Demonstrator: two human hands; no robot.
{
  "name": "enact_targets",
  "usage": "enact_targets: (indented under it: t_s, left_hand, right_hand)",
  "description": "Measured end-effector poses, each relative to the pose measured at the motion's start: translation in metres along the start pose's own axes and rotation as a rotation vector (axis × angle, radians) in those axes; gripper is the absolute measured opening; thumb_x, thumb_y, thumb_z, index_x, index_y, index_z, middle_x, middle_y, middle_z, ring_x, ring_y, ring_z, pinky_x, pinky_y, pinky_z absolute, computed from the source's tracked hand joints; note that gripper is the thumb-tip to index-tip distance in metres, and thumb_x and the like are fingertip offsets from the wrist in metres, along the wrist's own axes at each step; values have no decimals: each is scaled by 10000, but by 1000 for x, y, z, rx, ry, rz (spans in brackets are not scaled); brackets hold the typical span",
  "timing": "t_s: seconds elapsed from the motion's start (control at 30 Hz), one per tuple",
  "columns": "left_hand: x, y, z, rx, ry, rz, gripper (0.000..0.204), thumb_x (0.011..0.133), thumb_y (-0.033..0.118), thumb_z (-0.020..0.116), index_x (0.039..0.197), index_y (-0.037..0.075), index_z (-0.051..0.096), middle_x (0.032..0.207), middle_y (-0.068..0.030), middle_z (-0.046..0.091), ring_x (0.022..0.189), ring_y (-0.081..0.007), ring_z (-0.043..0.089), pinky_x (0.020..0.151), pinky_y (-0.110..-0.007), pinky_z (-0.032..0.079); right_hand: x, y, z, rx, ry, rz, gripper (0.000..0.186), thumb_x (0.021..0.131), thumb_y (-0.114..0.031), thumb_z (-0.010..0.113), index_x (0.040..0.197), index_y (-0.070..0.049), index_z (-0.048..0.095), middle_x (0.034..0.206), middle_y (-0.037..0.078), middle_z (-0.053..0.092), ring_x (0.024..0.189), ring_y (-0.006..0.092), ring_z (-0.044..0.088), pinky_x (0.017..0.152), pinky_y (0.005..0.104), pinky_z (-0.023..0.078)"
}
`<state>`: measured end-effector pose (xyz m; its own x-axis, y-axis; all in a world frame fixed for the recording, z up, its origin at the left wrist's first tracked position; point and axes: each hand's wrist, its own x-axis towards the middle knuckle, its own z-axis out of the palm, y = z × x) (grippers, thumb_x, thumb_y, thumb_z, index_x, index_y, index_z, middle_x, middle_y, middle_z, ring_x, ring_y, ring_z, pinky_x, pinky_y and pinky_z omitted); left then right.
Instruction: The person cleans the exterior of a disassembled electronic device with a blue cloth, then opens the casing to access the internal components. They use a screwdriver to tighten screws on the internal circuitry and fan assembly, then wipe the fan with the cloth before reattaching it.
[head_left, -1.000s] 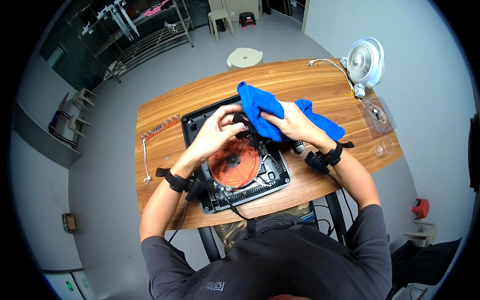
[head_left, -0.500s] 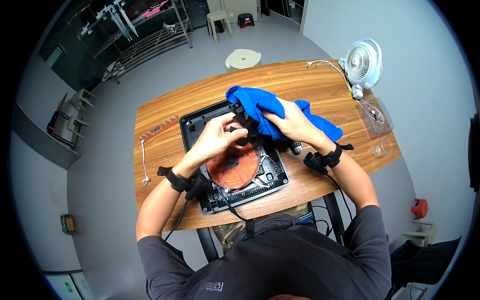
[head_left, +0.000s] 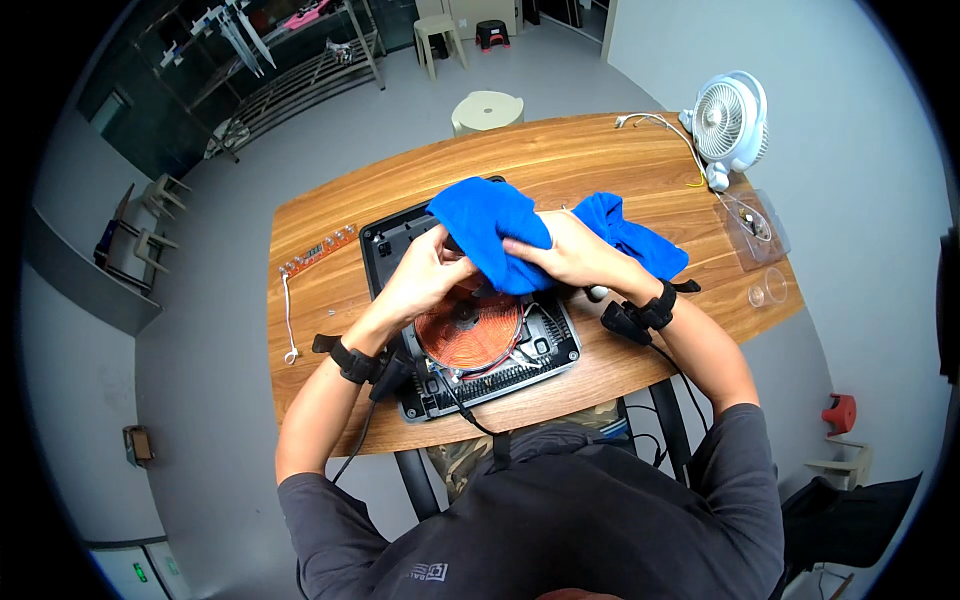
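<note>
My right hand (head_left: 572,250) grips a blue cloth (head_left: 485,225), part of which drapes over the space between my hands. My left hand (head_left: 432,272) is closed on a black bladed fan wheel, now mostly covered by the cloth. The cloth presses against it. Below my hands lies an opened induction cooker (head_left: 548,345) in a black housing, with a round copper coil (head_left: 466,336) in its middle. A second bunch of the blue cloth trails to the right, past my right hand. Behind my right wrist, a dark tool handle with a pale end (head_left: 596,293) shows partly.
An orange circuit board (head_left: 318,253) with a white cable (head_left: 288,318) lies at the table's left. Small screws (head_left: 332,312) lie nearby. A white desk fan (head_left: 728,122), a clear plastic tray (head_left: 752,238) and a small clear cup (head_left: 774,286) stand at the right.
The cloth has been brought leftward over the black fan wheel, which showed plainly before. My right hand has shifted slightly, its thumb now lying on the cloth. My left hand keeps its hold.
</note>
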<state>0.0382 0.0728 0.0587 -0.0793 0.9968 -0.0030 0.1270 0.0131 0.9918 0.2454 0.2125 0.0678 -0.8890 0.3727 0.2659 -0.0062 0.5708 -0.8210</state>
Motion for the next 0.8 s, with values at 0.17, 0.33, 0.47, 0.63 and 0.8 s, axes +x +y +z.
enact_targets:
  t_s: [0.17, 0.33, 0.47, 0.63, 0.8]
  left_hand:
    - [-1, 14, 0, -125, -28, -122, 374, 982, 132, 718, 1278, -7, 537, 995, -99, 724, 828, -140, 703, 695, -277, 601]
    - [-5, 4, -9, -139, 67, -170, 268, 980, 103, 717, 1158, 8, 540, 925, -89, 708, 794, -128, 696, 671, -262, 596]
    - [-7, 0, -12, -136, 70, -144, 276, 988, 161, 720, 1140, 29, 531, 937, -77, 691, 804, -125, 677, 693, -265, 577]
    - [-2, 4, -3, -137, 73, -110, 283, 989, 163, 718, 1152, 26, 531, 955, -80, 687, 811, -121, 670, 700, -270, 576]
    - [9, 4, 7, -111, 99, -108, 287, 987, 150, 719, 1175, 32, 536, 962, -63, 693, 824, -121, 679, 716, -267, 575]
  right_hand:
    - [-1, -2, -8, 24, 63, 63, 317, 980, -266, 671, 1148, 3, 692, 1051, 210, 740, 978, 324, 727, 874, 406, 547]
    - [-7, 22, -37, -53, 235, 111, 399, 959, -192, 675, 1296, 13, 610, 1227, 196, 636, 1182, 306, 621, 1023, 403, 478]
    - [-9, 21, -53, -211, 460, 32, 599, 948, -186, 680, 1488, -35, 470, 1338, 229, 549, 1283, 363, 561, 1103, 426, 434]
    - [-8, 5, -37, -108, 223, 39, 555, 984, -257, 668, 1448, -3, 500, 1323, 230, 561, 1280, 349, 550, 1109, 424, 418]
    - [-10, -11, -17, 444, -20, 116, 661, 1093, -372, 506, 1572, 32, 295, 1570, 167, 420, 1458, 239, 386, 1212, 379, 306]
